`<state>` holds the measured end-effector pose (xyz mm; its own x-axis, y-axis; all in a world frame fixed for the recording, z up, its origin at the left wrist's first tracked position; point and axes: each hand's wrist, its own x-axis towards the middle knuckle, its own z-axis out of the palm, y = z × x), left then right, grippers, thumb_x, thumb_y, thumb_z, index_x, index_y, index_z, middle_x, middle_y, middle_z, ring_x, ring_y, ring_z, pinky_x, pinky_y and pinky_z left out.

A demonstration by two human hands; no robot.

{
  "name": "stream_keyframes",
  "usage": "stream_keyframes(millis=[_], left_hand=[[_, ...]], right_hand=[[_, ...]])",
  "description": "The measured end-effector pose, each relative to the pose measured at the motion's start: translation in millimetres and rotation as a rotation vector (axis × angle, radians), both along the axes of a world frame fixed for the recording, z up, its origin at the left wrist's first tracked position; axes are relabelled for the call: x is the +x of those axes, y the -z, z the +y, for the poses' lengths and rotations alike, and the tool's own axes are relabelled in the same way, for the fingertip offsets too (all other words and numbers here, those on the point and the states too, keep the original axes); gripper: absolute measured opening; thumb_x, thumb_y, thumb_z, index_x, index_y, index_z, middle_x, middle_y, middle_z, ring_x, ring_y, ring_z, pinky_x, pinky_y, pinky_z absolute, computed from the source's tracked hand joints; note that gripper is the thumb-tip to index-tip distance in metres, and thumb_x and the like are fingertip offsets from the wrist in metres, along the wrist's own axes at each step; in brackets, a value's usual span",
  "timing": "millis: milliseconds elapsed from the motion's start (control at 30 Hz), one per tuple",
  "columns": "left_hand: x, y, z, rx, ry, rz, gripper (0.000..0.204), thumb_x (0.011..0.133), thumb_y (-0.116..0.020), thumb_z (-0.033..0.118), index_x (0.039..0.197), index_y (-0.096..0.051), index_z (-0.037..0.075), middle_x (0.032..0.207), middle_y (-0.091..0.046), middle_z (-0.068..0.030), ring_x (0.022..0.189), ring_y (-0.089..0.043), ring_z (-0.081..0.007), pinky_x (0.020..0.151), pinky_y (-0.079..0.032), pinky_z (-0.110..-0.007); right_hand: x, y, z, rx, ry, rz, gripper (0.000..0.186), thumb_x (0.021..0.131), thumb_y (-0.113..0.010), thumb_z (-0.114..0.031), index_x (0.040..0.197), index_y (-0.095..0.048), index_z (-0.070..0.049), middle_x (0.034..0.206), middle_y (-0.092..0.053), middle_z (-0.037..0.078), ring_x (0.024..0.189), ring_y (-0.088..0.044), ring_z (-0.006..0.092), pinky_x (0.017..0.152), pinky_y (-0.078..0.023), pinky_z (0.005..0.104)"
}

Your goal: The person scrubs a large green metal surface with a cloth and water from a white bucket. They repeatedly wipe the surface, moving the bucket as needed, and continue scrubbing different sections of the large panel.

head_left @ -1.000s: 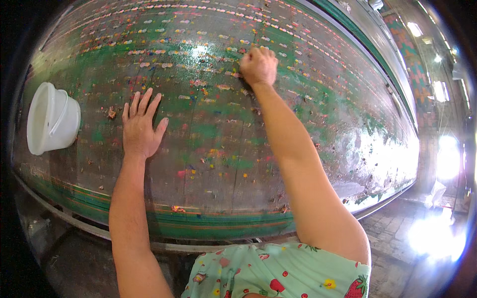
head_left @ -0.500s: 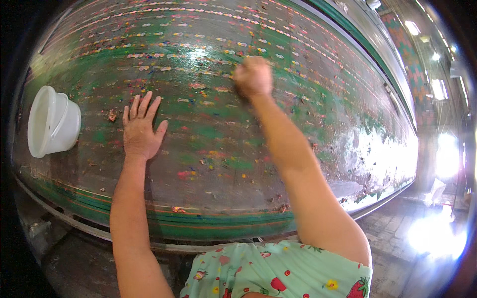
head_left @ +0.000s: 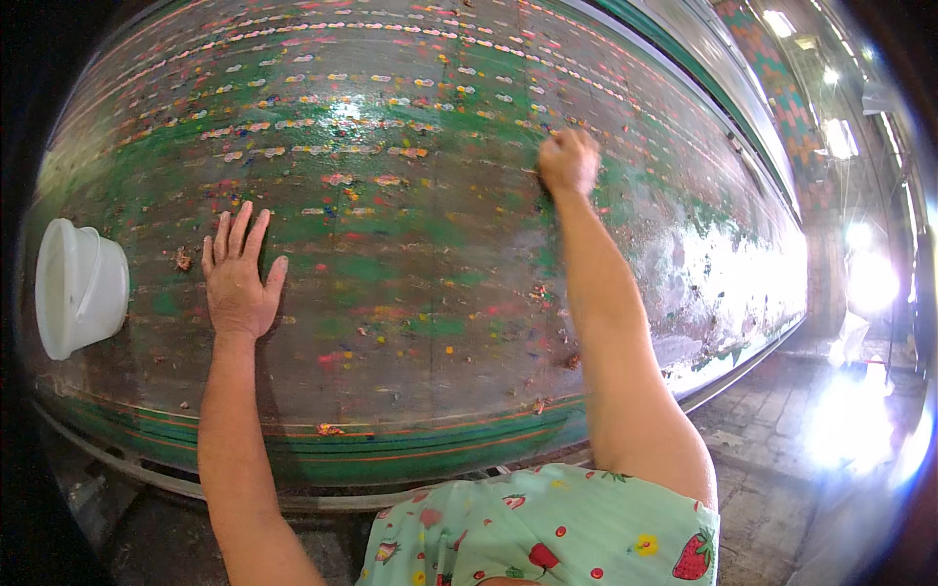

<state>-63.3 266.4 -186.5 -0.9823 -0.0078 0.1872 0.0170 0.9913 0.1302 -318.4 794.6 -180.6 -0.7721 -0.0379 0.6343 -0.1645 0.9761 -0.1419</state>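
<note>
My left hand (head_left: 241,280) rests flat, fingers spread, on a long, wet table surface (head_left: 391,332) streaked green, grey and brown, with rows of small coloured marks and scattered crumbs. My right hand (head_left: 569,164) is closed and slightly blurred, farther forward and to the right on the same surface; whatever it may hold is hidden under the fingers. A small reddish-brown clump (head_left: 183,259) lies left of my left hand. A white plastic bucket (head_left: 83,288) with a handle sits at the far left, tilted in the curved view.
The table's green-banded near edge (head_left: 322,444) runs below my forearms, with a metal rail and dark floor beyond it. Along the upper right runs a long rail (head_left: 684,73). A tiled floor (head_left: 743,459) and bright lights show at the right.
My right hand has moved to the right across the surface, still closed. My left hand stays spread in place. The whole view has shifted somewhat, so the bucket appears lower and farther left.
</note>
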Motion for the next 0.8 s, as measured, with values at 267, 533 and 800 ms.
stream_keyframes(millis=[267,533,800], left_hand=[[-1.3,0.6,-0.4,-0.019,-0.007,-0.020,0.072,0.111,-0.067,0.043,0.178,-0.046,0.030,0.190,-0.035,0.0013,0.176,-0.028,-0.0345,0.144,-0.021,-0.062],[-1.3,3.0,-1.9,-0.016,0.023,0.021,0.073,0.110,-0.068,0.043,0.179,-0.046,0.029,0.189,-0.037,0.0007,0.176,-0.030,-0.0352,0.144,-0.021,-0.063],[-1.5,1.0,-1.6,-0.007,0.021,0.010,0.075,0.109,-0.069,0.043,0.179,-0.046,0.029,0.189,-0.038,-0.0004,0.176,-0.029,-0.0363,0.144,-0.020,-0.064]], right_hand=[[100.9,1.2,27.3,0.021,-0.379,-0.093,0.005,0.087,-0.077,-0.011,0.084,-0.074,-0.010,0.098,-0.073,0.013,0.104,-0.071,0.0374,0.094,-0.057,0.0535],[-30.1,6.9,-38.4,-0.012,-0.077,-0.049,0.011,0.093,-0.075,-0.021,0.093,-0.079,-0.011,0.108,-0.076,0.014,0.114,-0.071,0.0399,0.101,-0.056,0.0547],[8.0,-8.6,20.7,0.038,-0.170,-0.106,0.009,0.089,-0.078,-0.021,0.084,-0.077,-0.013,0.100,-0.076,0.011,0.105,-0.072,0.0387,0.092,-0.059,0.0543]])
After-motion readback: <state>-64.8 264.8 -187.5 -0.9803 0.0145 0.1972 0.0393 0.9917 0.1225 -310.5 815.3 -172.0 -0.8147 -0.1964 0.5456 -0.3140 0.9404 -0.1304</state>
